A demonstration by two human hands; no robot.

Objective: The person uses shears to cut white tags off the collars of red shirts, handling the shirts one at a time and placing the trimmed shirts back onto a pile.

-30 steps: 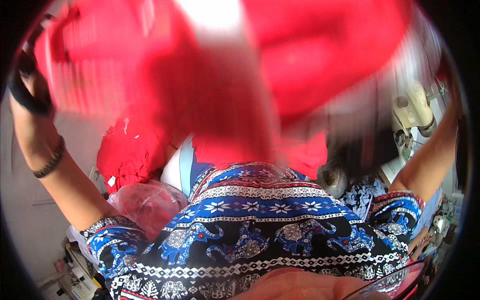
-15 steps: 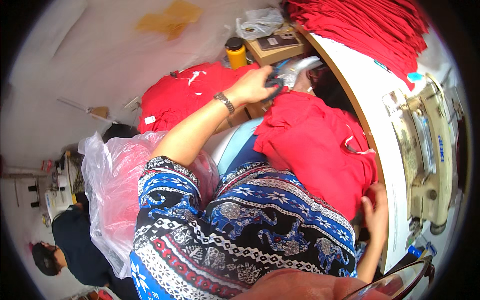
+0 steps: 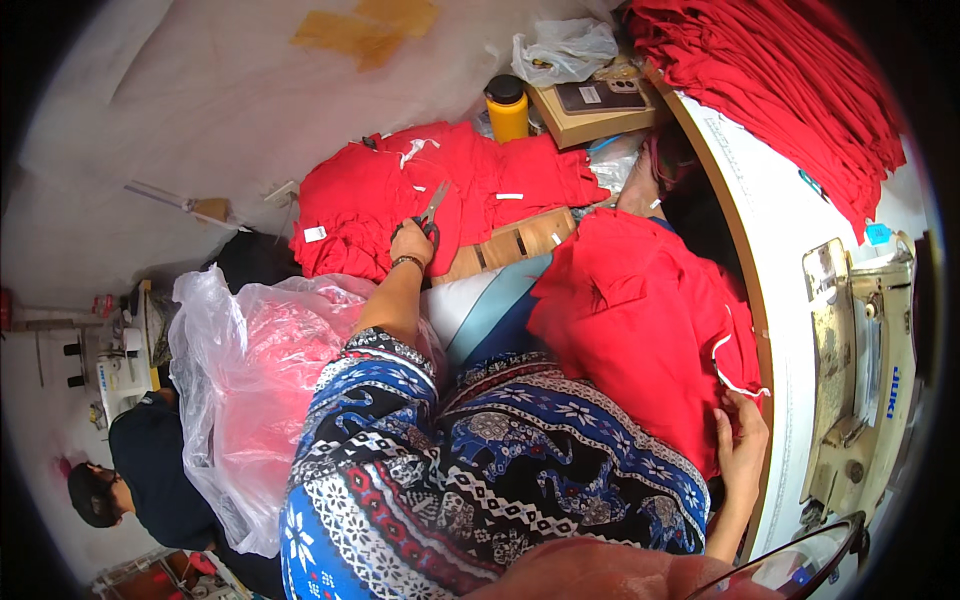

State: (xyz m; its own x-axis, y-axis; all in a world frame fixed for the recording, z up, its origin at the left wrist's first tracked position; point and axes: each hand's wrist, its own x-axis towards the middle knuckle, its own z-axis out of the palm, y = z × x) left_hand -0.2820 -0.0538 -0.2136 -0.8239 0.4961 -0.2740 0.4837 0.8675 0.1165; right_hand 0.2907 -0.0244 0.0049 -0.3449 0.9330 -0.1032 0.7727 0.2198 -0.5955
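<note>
My left hand (image 3: pixel 410 243) is closed around the handles of metal-bladed scissors (image 3: pixel 437 203), which point away from me. It is over a spread of red garments (image 3: pixel 350 205) on the left side. A heap of red fabric (image 3: pixel 640 320) covers my lap, with white trim along its right edge. My right hand (image 3: pixel 742 440) is at that edge, its fingers curled at the trimmed cloth beside the table. The thumb stands a little apart from the fingers, and part of the grip is hidden.
A white table (image 3: pixel 785 330) curves along the right, bearing a sewing machine (image 3: pixel 870 370) and a red fabric stack (image 3: pixel 770 85). Beyond are a yellow jar (image 3: pixel 507 115) and a phone (image 3: pixel 600 95) on a box. A clear plastic bag (image 3: pixel 215 370) lies left; a person (image 3: pixel 150 480) sits beyond.
My left hand has swung left with the scissors, from above the lap heap to the spread garments. The trimmed edge of the lap fabric has shifted nearer, to my right hand's fingers.
</note>
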